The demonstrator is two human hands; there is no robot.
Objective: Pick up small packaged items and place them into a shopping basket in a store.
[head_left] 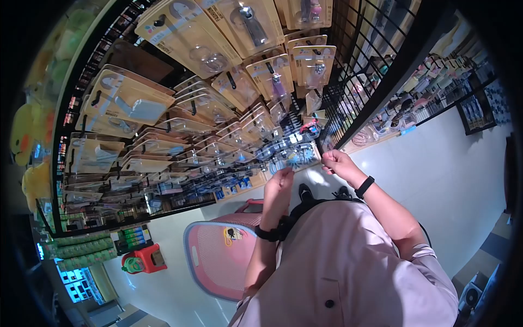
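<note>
My left hand point(279, 182) is closed, thumb against fingers, in front of the lower end of the display rack. Close by on the right, my right hand point(339, 163) is pinched shut near the rack's black corner post. Blue spiky-looking pieces point(301, 157) show behind and between the two hands, beside clear plastic packs point(286, 144). What the fingers hold, if anything, I cannot tell. A small pink-red item point(310, 126) hangs just above the hands.
Carded blister packs point(136, 109) hang in rows on the black wire rack point(376, 27). A pink basket with a grey rim point(188, 256) stands on the floor to my left. Farther left is a red stool point(157, 259). Another stocked display point(403, 106) stands at right.
</note>
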